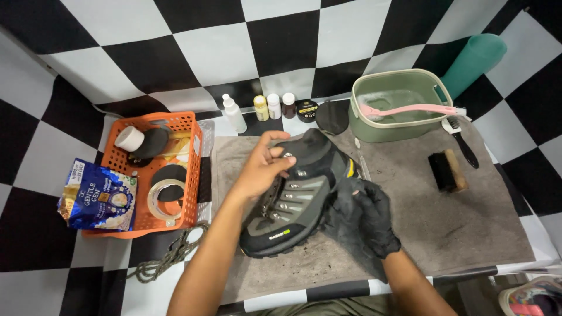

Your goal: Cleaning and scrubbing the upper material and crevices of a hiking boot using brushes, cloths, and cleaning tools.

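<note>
Grey-black hiking boot (295, 196) lies on its side on the grey towel (468, 222), centre. Left hand (263, 167), bare, fingers curled over the tongue/upper, apparently to steady it. Right hand (374, 216), black-gloved, fingers closed on a dark cloth (345, 225) pressed against boot's side. Soapy basin (401, 105) behind, w/ pink brush (410, 109) across it.

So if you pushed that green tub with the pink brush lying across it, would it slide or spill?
The green tub looks part full of soapy water, so it is probably heavy for its size and would slosh if shoved. It sits on a grey towel, which likely stops it sliding easily. The pink brush only rests across the rim, so it could well slip off.
</note>
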